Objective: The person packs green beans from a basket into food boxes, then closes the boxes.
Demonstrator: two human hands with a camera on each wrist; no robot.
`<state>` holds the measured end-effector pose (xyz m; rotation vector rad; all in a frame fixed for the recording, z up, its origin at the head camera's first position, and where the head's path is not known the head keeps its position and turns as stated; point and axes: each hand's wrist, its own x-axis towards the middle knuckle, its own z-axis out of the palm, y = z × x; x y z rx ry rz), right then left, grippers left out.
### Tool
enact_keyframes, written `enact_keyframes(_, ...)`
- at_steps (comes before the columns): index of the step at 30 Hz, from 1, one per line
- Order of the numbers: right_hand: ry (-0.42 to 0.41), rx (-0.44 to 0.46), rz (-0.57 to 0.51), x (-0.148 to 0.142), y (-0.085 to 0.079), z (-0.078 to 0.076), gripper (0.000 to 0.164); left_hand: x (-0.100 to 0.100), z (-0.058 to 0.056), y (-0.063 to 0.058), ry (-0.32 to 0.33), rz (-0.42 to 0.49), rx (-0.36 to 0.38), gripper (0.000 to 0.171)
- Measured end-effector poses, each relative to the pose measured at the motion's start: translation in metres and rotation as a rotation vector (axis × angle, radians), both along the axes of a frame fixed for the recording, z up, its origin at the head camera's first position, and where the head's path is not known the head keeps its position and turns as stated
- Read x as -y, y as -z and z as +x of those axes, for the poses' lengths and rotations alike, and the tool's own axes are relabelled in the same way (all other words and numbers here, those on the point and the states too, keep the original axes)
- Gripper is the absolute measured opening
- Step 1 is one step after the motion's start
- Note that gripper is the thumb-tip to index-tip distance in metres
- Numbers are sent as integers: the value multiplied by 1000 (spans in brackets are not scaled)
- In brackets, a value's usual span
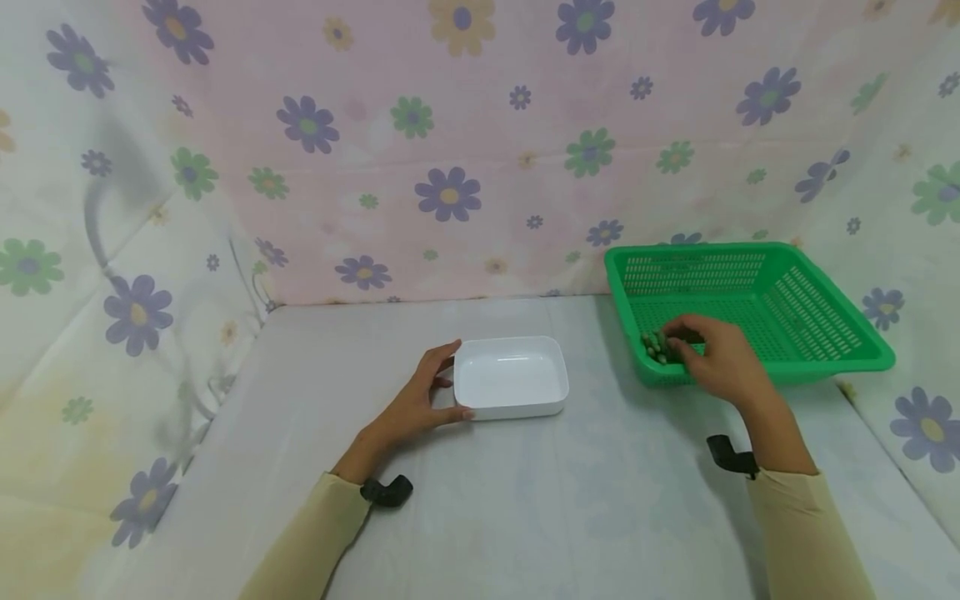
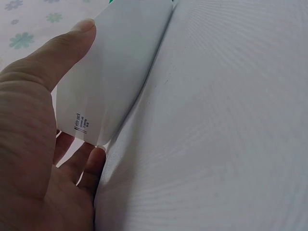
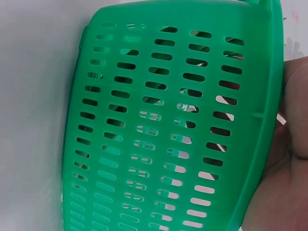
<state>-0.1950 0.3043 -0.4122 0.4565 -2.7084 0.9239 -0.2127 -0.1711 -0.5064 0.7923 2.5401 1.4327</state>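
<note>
A shallow white rectangular dish (image 1: pixel 512 379) stands on the table, and my left hand (image 1: pixel 411 407) grips its left end. The thumb (image 2: pixel 72 48) lies along the near wall, and the other fingers reach round the end to the far side. Small dark print shows on the dish wall (image 2: pixel 115 72) in the left wrist view. On the right, my right hand (image 1: pixel 723 358) holds a small bunch of green stalk-like pieces (image 1: pixel 655 347) just inside the near left corner of a green plastic basket (image 1: pixel 843 367). In the right wrist view the slotted basket wall (image 3: pixel 250 86) hides the fingertips.
A pale cloth covers the table (image 1: pixel 517 508). Behind it hangs a flowered curtain (image 1: pixel 480 142), with more flowered cloth (image 1: pixel 135 392) along both sides. The basket stands near the table's back right corner, its rim higher than the dish. Both wrists wear black bands (image 1: pixel 386 492).
</note>
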Motion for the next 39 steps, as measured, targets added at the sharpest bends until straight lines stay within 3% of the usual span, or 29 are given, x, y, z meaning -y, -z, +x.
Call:
enact_keyframes(6, 8, -76, -32, 0, 3, -1, 16, -1, 1, 0, -2, 13, 11, 114)
enact_keyframes(16, 36, -276, -74, 4, 3, -3, 20, -1, 2, -2, -10, 0, 22, 114)
enact_keyframes(23, 69, -343, -87, 6, -1, -5, 21, -2, -1, -2, -14, 9, 22, 113)
enact_keyframes(33, 41, -502, -202, 16, -21, -4, 24, -2, -1, 0, -13, 25, 17, 114)
enact_keyframes(39, 35, -551, -226, 24, -32, -5, 23, -4, 0, -2, -10, 47, 10, 114)
